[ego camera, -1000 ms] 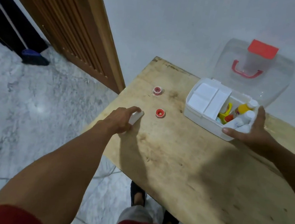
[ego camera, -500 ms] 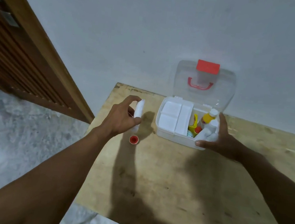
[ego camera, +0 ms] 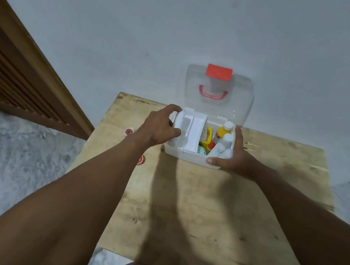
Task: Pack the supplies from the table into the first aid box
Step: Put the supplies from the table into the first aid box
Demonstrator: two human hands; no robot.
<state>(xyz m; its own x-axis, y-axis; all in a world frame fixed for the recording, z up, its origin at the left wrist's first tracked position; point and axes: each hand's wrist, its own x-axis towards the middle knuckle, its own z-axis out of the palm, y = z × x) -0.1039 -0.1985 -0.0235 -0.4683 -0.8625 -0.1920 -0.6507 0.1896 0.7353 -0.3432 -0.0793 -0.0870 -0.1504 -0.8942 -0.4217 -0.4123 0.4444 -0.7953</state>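
Observation:
The white first aid box stands open at the table's far side, its clear lid with a red latch and handle leaning against the wall. My left hand holds a white roll upright over the box's left end, above the white tray insert. My right hand grips the box's right front corner. Inside on the right stand a yellow bottle, white bottles and small yellow and red items. Two small red rolls lie on the table left of the box, the nearer one half hidden by my left arm.
The wooden table stands against a white wall. A wooden slatted door is at the left, with grey marbled floor below. The table's left edge runs just beside the red rolls.
My left hand has lifted the white roll off the table and carried it right to the box's left end. The right hand has stayed on the box. The view has tilted up.

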